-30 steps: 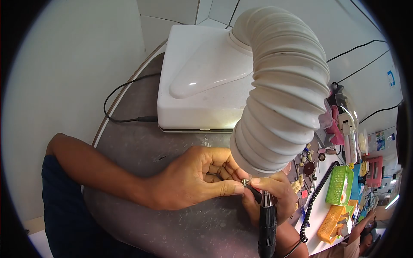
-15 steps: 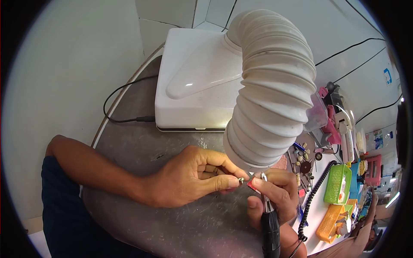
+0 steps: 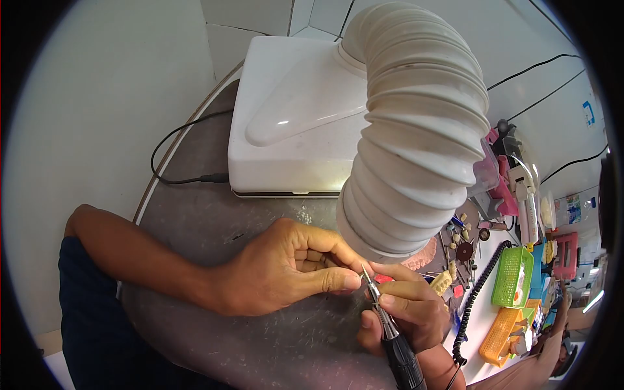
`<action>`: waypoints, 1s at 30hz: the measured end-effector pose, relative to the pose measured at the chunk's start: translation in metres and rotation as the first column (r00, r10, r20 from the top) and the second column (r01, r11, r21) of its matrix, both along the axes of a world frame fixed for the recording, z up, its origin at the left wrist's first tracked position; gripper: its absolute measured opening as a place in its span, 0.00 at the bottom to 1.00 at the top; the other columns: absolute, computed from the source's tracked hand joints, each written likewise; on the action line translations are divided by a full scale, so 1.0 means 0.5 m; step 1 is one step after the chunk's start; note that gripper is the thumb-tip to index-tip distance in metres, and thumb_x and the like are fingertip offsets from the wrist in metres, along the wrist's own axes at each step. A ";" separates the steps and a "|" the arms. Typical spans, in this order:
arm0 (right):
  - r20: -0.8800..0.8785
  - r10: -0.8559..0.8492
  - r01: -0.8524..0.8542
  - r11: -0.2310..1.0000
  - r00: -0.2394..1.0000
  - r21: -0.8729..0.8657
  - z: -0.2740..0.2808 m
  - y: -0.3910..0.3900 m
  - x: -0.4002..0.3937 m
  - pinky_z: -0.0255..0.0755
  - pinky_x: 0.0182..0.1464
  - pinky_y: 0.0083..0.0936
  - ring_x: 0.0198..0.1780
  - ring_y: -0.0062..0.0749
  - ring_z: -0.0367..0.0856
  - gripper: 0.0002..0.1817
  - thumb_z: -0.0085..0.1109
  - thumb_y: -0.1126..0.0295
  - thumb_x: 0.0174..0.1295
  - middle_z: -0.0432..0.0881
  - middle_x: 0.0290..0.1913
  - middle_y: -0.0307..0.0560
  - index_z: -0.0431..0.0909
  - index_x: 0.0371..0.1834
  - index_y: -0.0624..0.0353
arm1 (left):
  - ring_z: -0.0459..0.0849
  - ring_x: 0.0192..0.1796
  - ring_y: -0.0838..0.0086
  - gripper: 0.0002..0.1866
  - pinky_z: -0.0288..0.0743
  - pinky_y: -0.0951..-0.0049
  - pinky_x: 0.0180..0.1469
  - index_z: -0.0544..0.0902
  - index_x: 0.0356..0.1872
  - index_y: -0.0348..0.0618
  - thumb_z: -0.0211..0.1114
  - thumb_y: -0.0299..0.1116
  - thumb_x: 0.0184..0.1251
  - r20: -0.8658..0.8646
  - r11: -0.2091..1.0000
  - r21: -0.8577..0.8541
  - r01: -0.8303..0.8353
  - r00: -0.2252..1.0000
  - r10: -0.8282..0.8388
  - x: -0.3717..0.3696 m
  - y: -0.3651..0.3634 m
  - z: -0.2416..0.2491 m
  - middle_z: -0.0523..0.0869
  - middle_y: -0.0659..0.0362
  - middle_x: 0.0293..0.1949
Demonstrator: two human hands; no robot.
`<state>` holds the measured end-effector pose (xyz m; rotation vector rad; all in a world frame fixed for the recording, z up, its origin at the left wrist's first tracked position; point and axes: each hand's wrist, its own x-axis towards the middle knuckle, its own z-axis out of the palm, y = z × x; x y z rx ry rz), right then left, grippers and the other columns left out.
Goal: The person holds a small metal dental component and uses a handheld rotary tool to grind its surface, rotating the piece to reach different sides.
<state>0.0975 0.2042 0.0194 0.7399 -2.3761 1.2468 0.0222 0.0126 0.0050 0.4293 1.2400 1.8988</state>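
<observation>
Head view shows the left hand (image 3: 279, 273) pinching a tiny workpiece (image 3: 364, 273) between thumb and forefinger, too small and too covered to identify, just under the mouth of the ribbed white hose (image 3: 416, 136). The right hand (image 3: 406, 309) is closed in a pen grip on a slim rotary handpiece (image 3: 390, 328), metal at the nose and black toward the rear. Its long axis runs from the near edge of the counter (image 3: 214, 227) up and leftward, with the fine bur tip meeting the workpiece at the left fingers (image 3: 338, 279). The piece thus lies directly ahead of the tool tip, the two hands touching or nearly so. A small red bit shows beside the right forefinger. The counter is grey, scratched and dusty. At its far edge sits a smooth white plastic box (image 3: 292, 117). Toward the right edge lie scattered burs (image 3: 463, 244) and a black coiled cord (image 3: 478, 292).
</observation>
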 end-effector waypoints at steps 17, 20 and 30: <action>-0.021 0.002 -0.001 1.000 1.000 0.023 -0.002 0.003 -0.005 0.82 0.40 0.34 0.41 0.50 0.85 0.20 0.72 0.76 0.46 0.80 0.32 0.49 0.73 0.40 0.62 | 0.81 0.46 0.79 0.08 0.77 0.80 0.52 0.78 0.43 0.28 0.61 0.22 0.65 -0.008 0.999 0.035 -0.036 0.999 0.037 0.000 0.004 -0.004 0.84 0.53 0.42; -0.008 0.009 -0.009 1.000 1.000 0.017 -0.005 0.005 -0.005 0.82 0.39 0.34 0.41 0.50 0.85 0.20 0.73 0.76 0.46 0.80 0.32 0.49 0.73 0.41 0.61 | 0.81 0.46 0.78 0.08 0.77 0.80 0.52 0.78 0.43 0.28 0.61 0.22 0.66 0.002 0.999 0.038 -0.029 1.000 0.029 -0.001 0.002 -0.004 0.84 0.53 0.42; 0.014 0.011 -0.011 1.000 1.000 0.029 0.002 0.006 -0.007 0.81 0.37 0.32 0.41 0.49 0.85 0.21 0.73 0.76 0.45 0.80 0.32 0.49 0.73 0.41 0.61 | 0.82 0.45 0.78 0.08 0.78 0.79 0.51 0.78 0.42 0.28 0.61 0.23 0.66 -0.005 0.999 0.041 -0.032 0.999 0.032 -0.001 0.002 -0.007 0.84 0.54 0.40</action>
